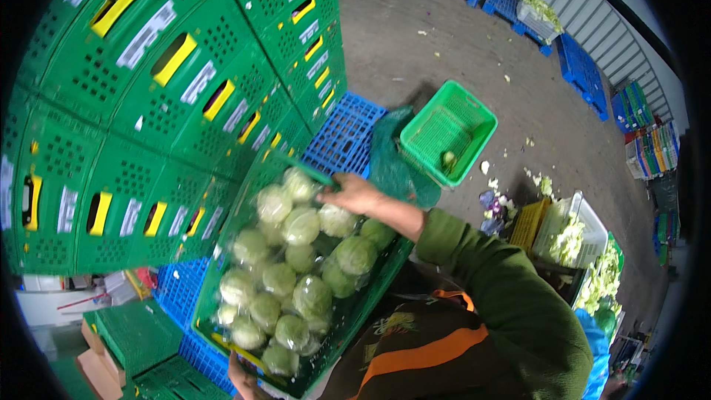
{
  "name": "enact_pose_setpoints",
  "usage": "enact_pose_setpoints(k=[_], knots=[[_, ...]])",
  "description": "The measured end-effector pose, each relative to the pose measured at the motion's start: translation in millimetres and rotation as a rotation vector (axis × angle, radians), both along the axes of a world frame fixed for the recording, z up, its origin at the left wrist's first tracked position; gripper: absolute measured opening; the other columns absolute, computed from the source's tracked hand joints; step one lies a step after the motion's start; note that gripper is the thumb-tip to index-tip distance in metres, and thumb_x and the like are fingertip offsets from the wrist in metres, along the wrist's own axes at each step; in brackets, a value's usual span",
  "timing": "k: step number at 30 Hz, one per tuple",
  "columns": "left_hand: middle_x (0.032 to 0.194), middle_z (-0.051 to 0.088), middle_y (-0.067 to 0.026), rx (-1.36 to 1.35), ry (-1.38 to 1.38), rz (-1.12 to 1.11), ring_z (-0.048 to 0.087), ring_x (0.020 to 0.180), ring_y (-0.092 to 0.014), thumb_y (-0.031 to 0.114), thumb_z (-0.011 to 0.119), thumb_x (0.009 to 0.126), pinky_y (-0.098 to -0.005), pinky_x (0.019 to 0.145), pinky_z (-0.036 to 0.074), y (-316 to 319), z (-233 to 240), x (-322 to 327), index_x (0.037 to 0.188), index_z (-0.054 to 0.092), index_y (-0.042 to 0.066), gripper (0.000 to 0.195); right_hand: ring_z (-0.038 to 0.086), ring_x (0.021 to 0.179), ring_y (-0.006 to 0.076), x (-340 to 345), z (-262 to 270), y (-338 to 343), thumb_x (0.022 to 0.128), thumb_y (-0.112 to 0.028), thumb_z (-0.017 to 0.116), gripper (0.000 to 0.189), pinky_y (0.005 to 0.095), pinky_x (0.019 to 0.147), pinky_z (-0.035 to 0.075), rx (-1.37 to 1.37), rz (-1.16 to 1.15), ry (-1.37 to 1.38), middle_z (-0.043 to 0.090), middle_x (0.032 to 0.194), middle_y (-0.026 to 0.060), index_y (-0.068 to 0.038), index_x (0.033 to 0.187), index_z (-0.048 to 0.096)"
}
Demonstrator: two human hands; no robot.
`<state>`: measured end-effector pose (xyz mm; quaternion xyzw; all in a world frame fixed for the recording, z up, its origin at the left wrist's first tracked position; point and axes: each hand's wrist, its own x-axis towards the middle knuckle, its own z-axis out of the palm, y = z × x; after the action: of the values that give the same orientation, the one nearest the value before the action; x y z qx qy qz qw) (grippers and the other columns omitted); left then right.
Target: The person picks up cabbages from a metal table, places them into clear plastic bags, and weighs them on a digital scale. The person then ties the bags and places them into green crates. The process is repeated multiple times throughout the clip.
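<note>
A green plastic crate [371,283] full of round, pale green cabbages [300,226] is held tilted in front of my body. Several of the cabbages have a shiny clear film around them. My right hand [351,193] grips the crate's upper rim, thumb over the edge. At the lower end, my left hand [241,378] holds the crate by its yellow handle [239,353]; part of this hand is cut off by the picture's lower edge. The crate's far end is close to a stack of green crates [183,94] with yellow handles and printed labels.
Blue plastic pallets [347,133] lie under and beside the stack. A light green basket [449,130] with a small vegetable inside stands on the floor beside a green net sack [397,150]. Leaf trimmings fill a white crate [575,230] at right. Closed green crates [136,336] stand lower left.
</note>
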<state>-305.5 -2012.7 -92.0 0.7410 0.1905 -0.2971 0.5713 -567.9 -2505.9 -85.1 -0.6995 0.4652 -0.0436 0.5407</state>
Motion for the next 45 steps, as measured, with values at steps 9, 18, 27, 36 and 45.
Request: enact_pose_setpoints(k=[9, 18, 27, 36, 45], knots=[[0.076, 0.062, -0.0003, 0.101, 0.079, 0.148, 0.059, 0.066, -0.014, 0.034, 0.063, 0.097, -0.0283, 0.06, 0.049, -97.6, 0.3, -28.9, 0.096, 0.065, 0.009, 0.025, 0.067, 0.089, 0.0316, 77.4, -36.9, -105.0, 0.083, -0.054, 0.069, 0.047, 0.0472, 0.078, 0.05, 0.068, 0.213, 0.041, 0.066, 0.092, 0.0169, -0.011, 0.099, 0.063], [0.085, 0.064, -0.0047, 0.123, 0.114, 0.275, 0.061, 0.074, -0.019, 0.035, 0.065, 0.097, -0.0335, 0.065, 0.052, -152.9, -35.3, -48.7, 0.106, 0.065, 0.005, 0.031, 0.067, 0.087, 0.0297, 107.2, -41.4, -213.8, 0.087, -0.052, 0.065, 0.049, 0.0462, 0.073, 0.051, 0.057, 0.335, 0.101, 0.067, 0.094, 0.0154, -0.008, 0.108, 0.064], [0.094, 0.066, -0.0091, 0.11, 0.243, 0.365, 0.062, 0.083, -0.024, 0.035, 0.067, 0.096, -0.0387, 0.07, 0.055, -195.6, -122.9, -83.4, 0.115, 0.066, 0.002, 0.039, 0.068, 0.085, 0.0287, 39.1, -156.9, -337.6, 0.088, -0.055, 0.067, 0.06, 0.0451, 0.077, 0.053, 0.225, 0.356, 0.19, 0.069, 0.094, 0.015, -0.004, 0.12, 0.065], [0.06, 0.047, -0.0004, 0.154, 0.456, 0.302, 0.047, 0.053, -0.017, 0.043, 0.059, 0.098, -0.0303, 0.051, 0.039, -377.8, -304.3, -116.2, 0.077, 0.052, 0.012, 0.038, 0.067, 0.101, 0.0328, -38.7, -372.3, -459.0, 0.092, -0.06, 0.061, 0.083, 0.0452, 0.086, 0.055, 0.073, 0.176, 0.445, 0.066, 0.12, 0.0196, 0.0, 0.147, 0.045], [0.069, 0.048, -0.0051, 0.034, 0.425, 0.334, 0.046, 0.061, -0.021, 0.055, 0.054, 0.1, -0.0353, 0.059, 0.041, -470.2, -488.8, -84.3, 0.094, 0.052, 0.008, 0.047, 0.061, 0.112, 0.0355, -23.8, -531.0, -540.3, 0.099, -0.053, 0.053, 0.074, 0.0472, 0.092, 0.051, 0.055, 0.206, 0.449, 0.063, 0.125, 0.0195, 0.003, 0.147, 0.043]])
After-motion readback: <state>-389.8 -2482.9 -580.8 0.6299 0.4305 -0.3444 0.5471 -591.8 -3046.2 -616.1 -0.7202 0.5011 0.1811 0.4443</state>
